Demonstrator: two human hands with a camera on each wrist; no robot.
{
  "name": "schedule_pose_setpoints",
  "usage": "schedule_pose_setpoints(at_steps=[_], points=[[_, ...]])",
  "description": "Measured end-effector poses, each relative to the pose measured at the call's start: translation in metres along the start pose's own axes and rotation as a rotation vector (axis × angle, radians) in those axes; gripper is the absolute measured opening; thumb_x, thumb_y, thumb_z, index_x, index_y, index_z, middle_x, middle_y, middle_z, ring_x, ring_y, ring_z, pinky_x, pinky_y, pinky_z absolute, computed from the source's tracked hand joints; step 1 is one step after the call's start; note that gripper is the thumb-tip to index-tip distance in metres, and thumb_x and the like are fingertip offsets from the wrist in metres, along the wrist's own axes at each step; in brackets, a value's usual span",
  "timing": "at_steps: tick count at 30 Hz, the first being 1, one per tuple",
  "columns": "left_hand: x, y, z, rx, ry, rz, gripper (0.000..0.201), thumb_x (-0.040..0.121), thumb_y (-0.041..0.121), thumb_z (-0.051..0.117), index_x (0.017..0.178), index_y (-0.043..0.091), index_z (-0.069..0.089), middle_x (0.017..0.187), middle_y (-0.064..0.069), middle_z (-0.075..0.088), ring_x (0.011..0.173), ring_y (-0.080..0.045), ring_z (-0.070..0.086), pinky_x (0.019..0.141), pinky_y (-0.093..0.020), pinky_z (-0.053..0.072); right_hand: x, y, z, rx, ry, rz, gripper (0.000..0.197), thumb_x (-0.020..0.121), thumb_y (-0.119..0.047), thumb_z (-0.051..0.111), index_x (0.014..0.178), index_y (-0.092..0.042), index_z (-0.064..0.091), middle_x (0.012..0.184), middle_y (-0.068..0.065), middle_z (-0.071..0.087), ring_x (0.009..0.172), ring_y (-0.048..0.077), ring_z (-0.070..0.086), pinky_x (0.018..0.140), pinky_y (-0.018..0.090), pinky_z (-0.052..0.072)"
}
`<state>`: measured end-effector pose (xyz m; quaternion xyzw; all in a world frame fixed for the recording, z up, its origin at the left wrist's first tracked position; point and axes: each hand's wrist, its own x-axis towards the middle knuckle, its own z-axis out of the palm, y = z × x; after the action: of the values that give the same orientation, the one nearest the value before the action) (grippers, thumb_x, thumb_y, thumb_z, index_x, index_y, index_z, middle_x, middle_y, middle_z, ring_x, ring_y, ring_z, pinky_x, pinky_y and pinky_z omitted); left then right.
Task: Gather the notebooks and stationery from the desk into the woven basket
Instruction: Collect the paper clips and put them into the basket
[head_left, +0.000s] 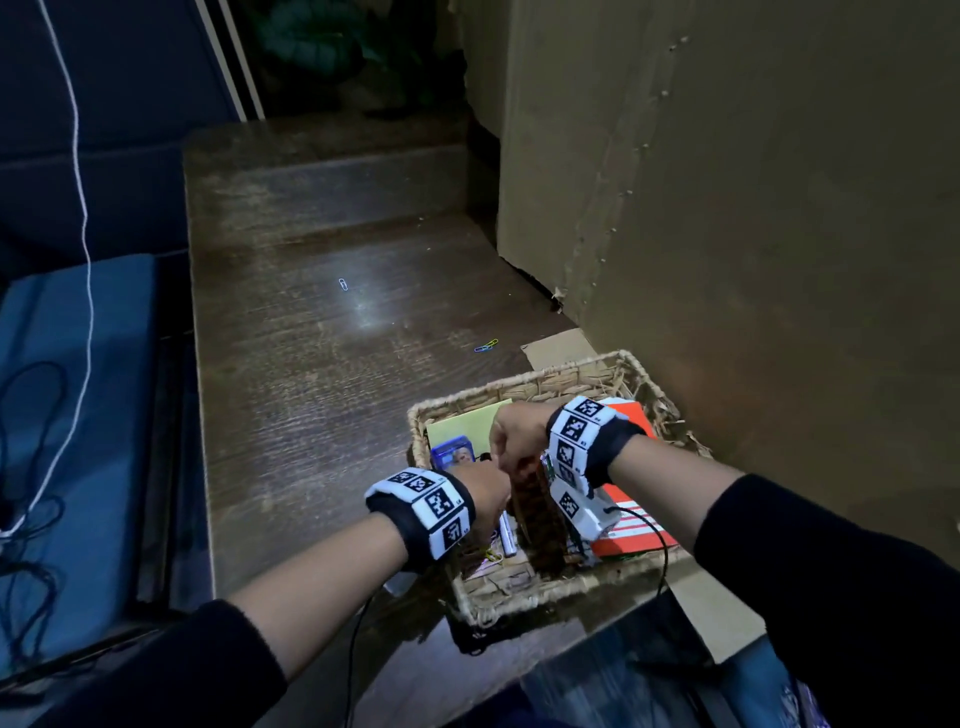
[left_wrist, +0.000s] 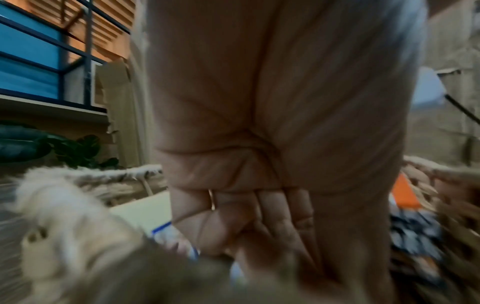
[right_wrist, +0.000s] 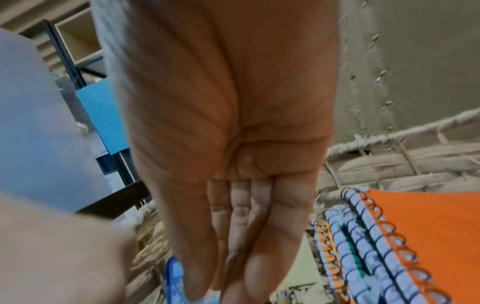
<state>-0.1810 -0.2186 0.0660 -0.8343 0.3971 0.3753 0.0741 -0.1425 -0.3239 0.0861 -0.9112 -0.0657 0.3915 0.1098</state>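
The woven basket (head_left: 519, 387) stands at the desk's near right. It holds a yellow pad (head_left: 462, 423), a clear blue box (head_left: 449, 452), an orange spiral notebook (head_left: 631, 525), a silver pen (head_left: 508, 538) and a dark patterned item (head_left: 537, 514). Both hands meet low over the basket, above the blue box. My left hand (head_left: 488, 486) has its fingers (left_wrist: 259, 207) curled, with a small dark thing (head_left: 485, 457) at its tip. My right hand (head_left: 511, 431) points down with thumb and fingers (right_wrist: 233, 216) bunched together. Whether it pinches anything is hidden. The notebook's coils (right_wrist: 376, 236) lie just right of it.
Loose paper clips lie on the wooden desk: one pale clip (head_left: 343, 284) mid-desk, a coloured bunch (head_left: 486, 345) just beyond the basket. A tall cardboard box (head_left: 727, 208) walls the right side. A blue cushion (head_left: 67, 415) and cables (head_left: 31, 467) are to the left.
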Motion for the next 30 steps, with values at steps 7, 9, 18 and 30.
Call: schedule_pose_setpoints(at_steps=[7,9,18,30], points=[[0.011,0.007,0.013,0.175,-0.11,-0.001,0.03,0.085,0.017,0.066,0.062,0.007,0.049,0.059,-0.004,0.041,0.052,-0.022,0.041,0.063,-0.031,0.041,-0.002,0.01,0.002,0.188,-0.032,0.02,0.01,0.079,-0.001,0.07,0.073,-0.009,0.068,0.053,0.0,0.063,0.042,0.008,0.057,0.053,0.023,0.053],[0.011,0.006,0.014,0.155,-0.149,0.01,0.028,0.085,0.018,0.068,0.065,0.006,0.051,0.059,-0.004,0.04,0.055,-0.022,0.041,0.065,-0.031,0.04,0.001,0.013,0.005,0.26,-0.054,0.027,0.014,0.08,0.003,0.069,0.071,-0.007,0.065,0.065,0.01,0.064,0.047,0.013,0.061,0.057,0.028,0.057],[-0.027,-0.024,-0.005,-0.213,0.128,0.091,0.018,0.082,0.02,0.065,0.083,0.003,0.071,0.077,-0.016,0.067,0.066,-0.018,0.052,0.057,-0.023,0.041,-0.007,-0.004,-0.043,0.435,0.012,-0.174,0.014,0.091,-0.001,0.053,0.082,-0.007,0.062,0.07,0.006,0.064,0.045,0.002,0.061,0.045,0.015,0.049],[-0.074,-0.148,-0.058,-0.351,0.415,-0.232,0.021,0.09,0.035,0.059,0.09,0.015,0.066,0.079,0.004,0.06,0.076,-0.015,0.056,0.069,-0.029,0.044,0.025,0.002,-0.161,0.469,0.658,-0.174,0.017,0.085,-0.007,0.055,0.074,-0.012,0.067,0.068,0.007,0.067,0.058,0.016,0.061,0.062,0.026,0.053]])
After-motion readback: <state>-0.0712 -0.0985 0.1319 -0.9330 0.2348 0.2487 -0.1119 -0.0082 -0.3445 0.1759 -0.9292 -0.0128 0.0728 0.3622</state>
